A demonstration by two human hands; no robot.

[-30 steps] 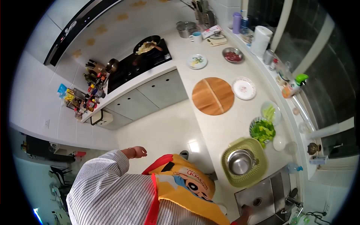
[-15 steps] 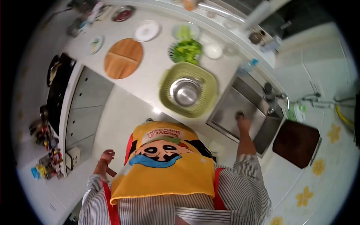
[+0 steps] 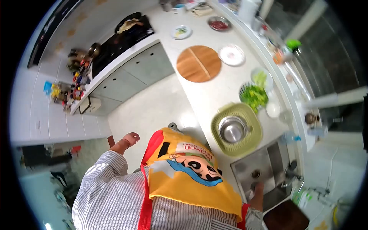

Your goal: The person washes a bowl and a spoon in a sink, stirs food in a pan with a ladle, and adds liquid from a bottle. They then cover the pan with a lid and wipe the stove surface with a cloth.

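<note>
My left hand (image 3: 132,138) hangs over the floor at my side, bare and holding nothing, its fingers loosely apart. Low over the steel sink (image 3: 245,163), my right hand (image 3: 258,190) reaches in close to the round drain hole (image 3: 256,174). A small dark, shiny thing shows at its fingertips, too blurred to name. On the counter beside the sink stands a green plastic basket (image 3: 254,142) with a steel bowl (image 3: 232,129) inside. The faucet (image 3: 293,175) rises at the sink's far right side.
Along the counter are leafy greens (image 3: 253,98), a round wooden board (image 3: 198,64), a white plate (image 3: 232,55) and a steel dish (image 3: 219,23) of red food. A pan (image 3: 128,23) sits on the black stove (image 3: 115,46). A brown board (image 3: 285,216) leans right of the sink.
The view has turned left, bringing more of the stove and floor into sight. My right hand has drawn back from the drain, which is now uncovered. My left hand still hangs free.
</note>
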